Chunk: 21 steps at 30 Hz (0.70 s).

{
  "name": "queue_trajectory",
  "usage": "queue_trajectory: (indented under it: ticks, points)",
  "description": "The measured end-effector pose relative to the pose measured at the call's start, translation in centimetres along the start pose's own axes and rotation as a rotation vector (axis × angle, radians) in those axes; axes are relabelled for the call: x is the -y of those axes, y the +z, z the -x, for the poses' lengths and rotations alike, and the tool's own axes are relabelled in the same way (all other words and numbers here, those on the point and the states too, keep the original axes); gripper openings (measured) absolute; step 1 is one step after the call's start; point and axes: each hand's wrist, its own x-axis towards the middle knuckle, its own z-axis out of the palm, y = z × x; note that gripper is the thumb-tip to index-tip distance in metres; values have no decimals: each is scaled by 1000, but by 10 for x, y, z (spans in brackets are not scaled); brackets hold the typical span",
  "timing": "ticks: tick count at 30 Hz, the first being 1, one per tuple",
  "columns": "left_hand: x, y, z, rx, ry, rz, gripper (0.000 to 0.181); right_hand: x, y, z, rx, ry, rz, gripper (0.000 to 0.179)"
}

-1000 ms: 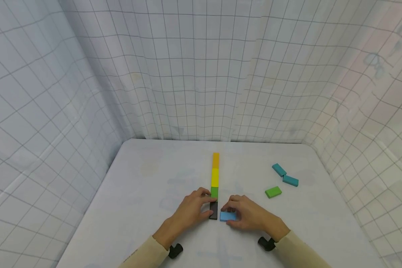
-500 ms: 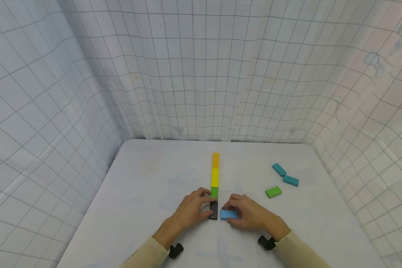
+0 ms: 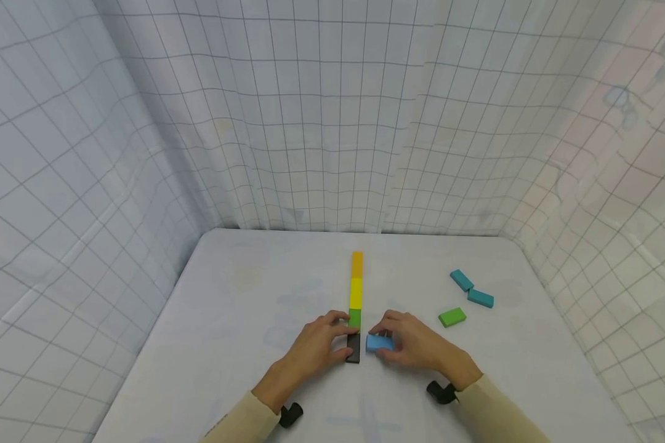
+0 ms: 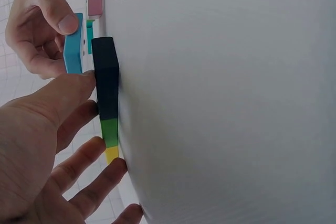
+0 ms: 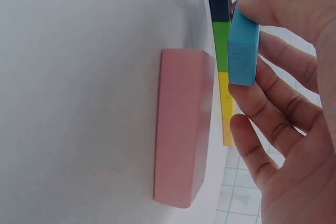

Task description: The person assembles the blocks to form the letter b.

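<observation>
A straight row of flat blocks runs away from me on the white table: a black block (image 3: 353, 352) nearest, then green (image 3: 354, 318), yellow (image 3: 356, 294) and orange (image 3: 357, 264) ones. My left hand (image 3: 314, 346) rests against its left side, thumb at the black block and index fingertip near the black-green joint. Right of the black block, my right hand (image 3: 418, 347) pinches a light blue block (image 3: 378, 343) between thumb and fingers. In the left wrist view that blue block (image 4: 73, 51) looks raised off the table, apart from the row.
Two teal blocks (image 3: 480, 298) touch at the back right, with a loose green block (image 3: 452, 317) in front. A pink block (image 5: 181, 127) lies below the right hand, hidden in the head view. Gridded white curtains (image 3: 321, 123) enclose the table's back and sides.
My right hand has moved the light blue block a little away from me and slightly right. The left hand and the row have stayed in place.
</observation>
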Motion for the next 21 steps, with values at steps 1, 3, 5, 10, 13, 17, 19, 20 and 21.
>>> queue_trajectory:
  ticks: [1,3,5,10,13,17,19,20,21]
  points:
    - [0,0,0,0,4,0,44,0,-1,0,-1,3,5,30]
    - [0,0,0,3,9,-1,44,-1,-3,-1,-7,6,18,31]
    - [0,-1,-1,7,14,-3,44,-2,-4,-2,-14,11,29,32]
    - [-2,-3,-1,17,10,-2,44,-8,-9,-6,-41,8,33,34]
    - [-3,-3,-1,12,10,-6,43,-11,-14,-8,-55,3,32,36]
    - [-3,-3,-1,5,17,-25,42,-14,-20,-12,-68,0,27,37]
    - [-3,-3,-2,7,17,-36,43,-15,-23,-15,-76,-7,20,37]
    - [-3,-2,-2,9,15,-40,43,-16,-24,-15,-82,-12,19,37]
    - [-4,-2,-2,12,13,-43,43,-17,-25,-16,-88,-17,18,37]
